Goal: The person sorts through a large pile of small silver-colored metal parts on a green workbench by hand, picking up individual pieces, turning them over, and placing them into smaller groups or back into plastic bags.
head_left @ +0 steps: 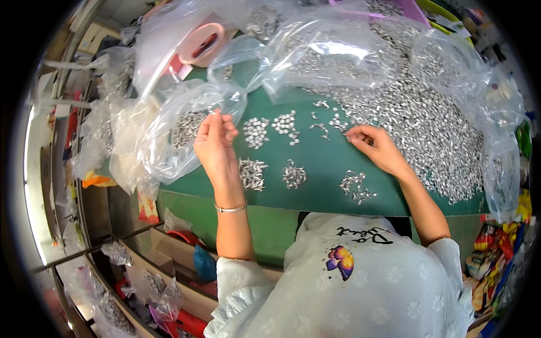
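Green counter (315, 163) carries everything. Biggest mass: the loose heap of small silver metal parts (428, 129) on the right, spilling out of clear plastic bags (338, 50); as a bulk it looks heavy and will slide and avalanche if pushed, so rake from its edge, don't scoop. Bags are limp, slick film, with no stiffness; take them by the mouth. Another clear bag (180, 129) at the left holds more parts, mouth facing the left hand (216, 138). Sorted small piles (252, 172) sit between the hands in rows, apart from each other. Individual parts: light, rigid, smooth, likely tangle-prone; pick with a fingertip pinch, one at a time. Left hand is raised off the counter, fingertips pinched together on what looks like a single part at the bag mouth. Right hand (377, 147) lies flat at the heap's edge, fingers bent onto loose parts; an actual grip I can't confirm.
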{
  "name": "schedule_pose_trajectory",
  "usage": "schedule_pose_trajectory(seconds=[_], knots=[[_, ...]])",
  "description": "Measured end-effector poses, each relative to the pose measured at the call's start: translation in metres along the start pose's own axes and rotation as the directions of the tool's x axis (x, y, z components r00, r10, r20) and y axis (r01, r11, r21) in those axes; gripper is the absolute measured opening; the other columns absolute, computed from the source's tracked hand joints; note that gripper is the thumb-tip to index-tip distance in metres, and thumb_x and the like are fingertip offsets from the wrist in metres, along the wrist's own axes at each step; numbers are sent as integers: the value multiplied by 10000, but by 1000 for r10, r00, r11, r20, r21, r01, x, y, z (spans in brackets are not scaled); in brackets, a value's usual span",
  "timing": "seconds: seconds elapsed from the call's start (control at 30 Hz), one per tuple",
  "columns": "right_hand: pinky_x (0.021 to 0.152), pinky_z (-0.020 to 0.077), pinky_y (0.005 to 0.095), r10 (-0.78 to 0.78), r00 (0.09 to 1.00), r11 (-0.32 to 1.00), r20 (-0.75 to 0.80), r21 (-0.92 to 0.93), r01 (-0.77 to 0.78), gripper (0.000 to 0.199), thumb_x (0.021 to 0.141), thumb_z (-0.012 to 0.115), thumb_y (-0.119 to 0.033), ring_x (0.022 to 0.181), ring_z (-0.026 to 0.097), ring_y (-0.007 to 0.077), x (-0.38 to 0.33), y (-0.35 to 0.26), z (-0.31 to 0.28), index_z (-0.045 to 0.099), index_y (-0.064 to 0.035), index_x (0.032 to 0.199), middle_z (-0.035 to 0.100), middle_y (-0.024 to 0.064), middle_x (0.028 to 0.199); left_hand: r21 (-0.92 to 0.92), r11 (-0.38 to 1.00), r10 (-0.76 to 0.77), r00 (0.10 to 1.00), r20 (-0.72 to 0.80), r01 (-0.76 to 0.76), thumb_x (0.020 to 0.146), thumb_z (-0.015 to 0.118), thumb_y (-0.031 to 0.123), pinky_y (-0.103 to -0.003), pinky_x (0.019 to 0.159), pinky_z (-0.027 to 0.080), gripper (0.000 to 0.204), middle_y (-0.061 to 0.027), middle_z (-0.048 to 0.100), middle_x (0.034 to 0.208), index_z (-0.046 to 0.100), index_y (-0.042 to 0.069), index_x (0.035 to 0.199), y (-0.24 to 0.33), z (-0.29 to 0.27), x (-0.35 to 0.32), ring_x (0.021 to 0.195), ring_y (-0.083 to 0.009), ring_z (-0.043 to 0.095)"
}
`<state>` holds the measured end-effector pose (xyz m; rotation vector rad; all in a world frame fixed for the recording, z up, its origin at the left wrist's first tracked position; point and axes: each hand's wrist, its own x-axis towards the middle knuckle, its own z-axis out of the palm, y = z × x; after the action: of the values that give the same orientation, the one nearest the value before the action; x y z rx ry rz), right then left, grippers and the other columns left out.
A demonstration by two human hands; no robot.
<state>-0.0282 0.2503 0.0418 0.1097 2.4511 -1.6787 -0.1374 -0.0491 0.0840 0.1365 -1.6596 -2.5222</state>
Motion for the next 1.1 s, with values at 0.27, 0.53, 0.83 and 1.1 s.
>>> schedule_pose_trajectory(seconds=[0.27, 0.53, 0.83, 1.1], knots=[[699, 468, 292, -142, 986, 986, -87, -103, 133, 166, 853, 597, -53, 806, 605, 202, -3, -8, -3, 644, 8, 1000, 639, 92, 966, -45, 995, 85, 995, -59, -87, 969, 472, 62, -353, 930, 501, 373, -233, 567, 1191, 414, -118, 1291, -5, 20, -34, 1042, -244, 597], [1024, 321, 450, -565, 821, 640, 83, -584, 499, 334, 787, 679, -132, 1210, 459, 269, 17, 5, 5, 616, -70, 1109, 543, 63, 1247, 661, 444, -36, 725, 688, -605, 833, 621, -15, -364, 926, 462, 367, -175, 564, 1223, 546, -50, 1190, -62, 48, -87, 1096, -320, 558], [925, 349, 431, -603, 766, 582, -224, -780, 230, 159, 761, 665, -53, 1050, 513, 249, 21, 19, -12, 636, -55, 917, 572, 63, 1031, 668, 342, -70, 691, 719, -661, 785, 624, -35, -404, 927, 442, 425, -187, 499, 1195, 518, -56, 1197, -87, 59, -65, 1091, -357, 501], [844, 356, 369, -540, 840, 573, -48, -753, 325, 165, 770, 670, -77, 966, 502, 235, 46, 8, 31, 653, -61, 934, 561, 51, 1007, 655, 388, -44, 697, 715, -648, 794, 637, -18, -394, 841, 459, 329, -150, 551, 1053, 576, -18, 1116, -100, 66, -58, 979, -339, 549]])
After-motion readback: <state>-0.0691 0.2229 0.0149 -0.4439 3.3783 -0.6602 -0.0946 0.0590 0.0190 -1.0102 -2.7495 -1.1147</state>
